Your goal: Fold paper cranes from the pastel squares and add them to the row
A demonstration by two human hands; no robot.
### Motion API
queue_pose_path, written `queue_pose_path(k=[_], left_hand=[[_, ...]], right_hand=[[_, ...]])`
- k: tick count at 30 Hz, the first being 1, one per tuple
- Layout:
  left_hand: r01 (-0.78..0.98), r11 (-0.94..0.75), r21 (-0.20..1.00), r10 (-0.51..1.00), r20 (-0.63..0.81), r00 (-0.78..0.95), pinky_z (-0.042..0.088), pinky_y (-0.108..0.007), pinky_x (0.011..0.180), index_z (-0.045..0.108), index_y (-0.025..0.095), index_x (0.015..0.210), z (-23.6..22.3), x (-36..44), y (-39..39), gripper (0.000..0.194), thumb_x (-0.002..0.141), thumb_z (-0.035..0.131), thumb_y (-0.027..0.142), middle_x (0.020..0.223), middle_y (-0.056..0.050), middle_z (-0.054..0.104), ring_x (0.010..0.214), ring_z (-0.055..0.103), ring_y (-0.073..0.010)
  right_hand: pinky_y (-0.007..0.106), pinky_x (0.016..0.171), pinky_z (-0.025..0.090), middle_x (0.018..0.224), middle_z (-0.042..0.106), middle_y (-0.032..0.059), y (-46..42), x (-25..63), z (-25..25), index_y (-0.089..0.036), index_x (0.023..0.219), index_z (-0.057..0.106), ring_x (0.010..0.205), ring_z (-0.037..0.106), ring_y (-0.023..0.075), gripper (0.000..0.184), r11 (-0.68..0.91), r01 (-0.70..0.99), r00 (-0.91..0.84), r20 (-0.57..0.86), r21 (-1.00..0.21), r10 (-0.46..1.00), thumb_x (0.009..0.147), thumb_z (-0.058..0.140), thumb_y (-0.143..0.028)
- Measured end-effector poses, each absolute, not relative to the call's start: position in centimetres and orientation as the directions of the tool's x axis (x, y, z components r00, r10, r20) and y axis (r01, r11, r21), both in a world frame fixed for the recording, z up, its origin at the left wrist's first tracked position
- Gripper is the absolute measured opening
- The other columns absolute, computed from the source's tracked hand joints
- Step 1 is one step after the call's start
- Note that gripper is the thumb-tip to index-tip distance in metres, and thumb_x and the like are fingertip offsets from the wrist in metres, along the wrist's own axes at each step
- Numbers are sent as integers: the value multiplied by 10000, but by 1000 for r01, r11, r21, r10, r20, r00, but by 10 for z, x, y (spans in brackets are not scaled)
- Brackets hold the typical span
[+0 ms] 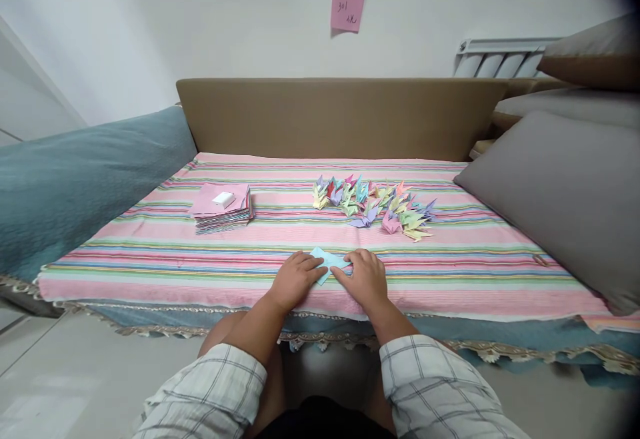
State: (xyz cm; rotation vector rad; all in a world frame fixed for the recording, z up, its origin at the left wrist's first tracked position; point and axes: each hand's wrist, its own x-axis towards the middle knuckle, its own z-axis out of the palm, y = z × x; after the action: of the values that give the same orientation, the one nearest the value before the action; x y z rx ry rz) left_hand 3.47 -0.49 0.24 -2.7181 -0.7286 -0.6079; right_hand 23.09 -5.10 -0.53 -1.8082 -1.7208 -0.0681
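A small light blue sheet of origami paper (328,261), folded, lies on the striped cloth in front of me. My left hand (296,278) is closed on its left side, with thumb and fingertips on the paper. On the right side, my right hand (366,278) grips the paper's corner between thumb and fingers. The fingers cover parts of both sides, so not all the creases show. Beyond my right hand sits a cluster of several folded paper cranes (370,202) in many colours.
To the left is a stack of coloured paper (223,216) with a small white block (223,198) on top. The striped cloth (150,252) covers the sofa seat. Grey cushions (560,186) stand at the right, a blue armrest (95,179) at the left, a brown backrest (330,119) behind.
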Motion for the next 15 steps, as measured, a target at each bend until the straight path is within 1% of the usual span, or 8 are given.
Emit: queue_pose_path(k=[2, 6, 8, 11, 15], left_hand=[[521, -846, -109, 421, 463, 780, 438, -382, 870, 657, 251, 1050, 3, 35, -7, 239, 863, 521, 192, 1125, -37, 664, 987, 578, -204], [526, -850, -38, 447, 475, 758, 449, -392, 877, 659, 230, 1058, 5, 34, -11, 324, 777, 533, 129, 1134, -47, 654, 995, 569, -218], [523, -852, -21, 451, 477, 754, 454, -394, 880, 661, 228, 1057, 6, 34, -12, 357, 746, 527, 112, 1134, -46, 653, 993, 567, -220], [524, -851, -8, 457, 479, 750, 456, -396, 883, 663, 231, 1052, 6, 35, -12, 369, 737, 516, 108, 1132, -41, 653, 997, 567, -221], [527, -850, 0, 463, 478, 747, 455, -399, 889, 662, 233, 1055, 5, 35, -13, 375, 737, 509, 106, 1138, -37, 650, 1010, 563, -225]], right_hand=[[328, 796, 330, 927, 591, 44, -50, 231, -5, -219, 859, 614, 923, 498, 215, 250, 47, 908, 158, 444, -417, 882, 748, 634, -442], [318, 786, 335, 950, 588, 41, -49, 234, -6, -224, 846, 625, 927, 494, 208, 130, 22, 891, 196, 427, -453, 883, 775, 594, -328], [312, 774, 336, 947, 586, 41, -49, 235, -6, -224, 822, 629, 919, 490, 205, 89, 18, 885, 204, 424, -465, 882, 780, 570, -276], [306, 748, 339, 921, 583, 43, -49, 236, -6, -220, 783, 626, 889, 484, 203, 80, 19, 876, 215, 425, -483, 880, 770, 548, -212], [308, 739, 354, 890, 585, 45, -47, 237, -7, -220, 783, 626, 855, 481, 204, 124, 42, 861, 230, 461, -508, 857, 744, 528, -156]])
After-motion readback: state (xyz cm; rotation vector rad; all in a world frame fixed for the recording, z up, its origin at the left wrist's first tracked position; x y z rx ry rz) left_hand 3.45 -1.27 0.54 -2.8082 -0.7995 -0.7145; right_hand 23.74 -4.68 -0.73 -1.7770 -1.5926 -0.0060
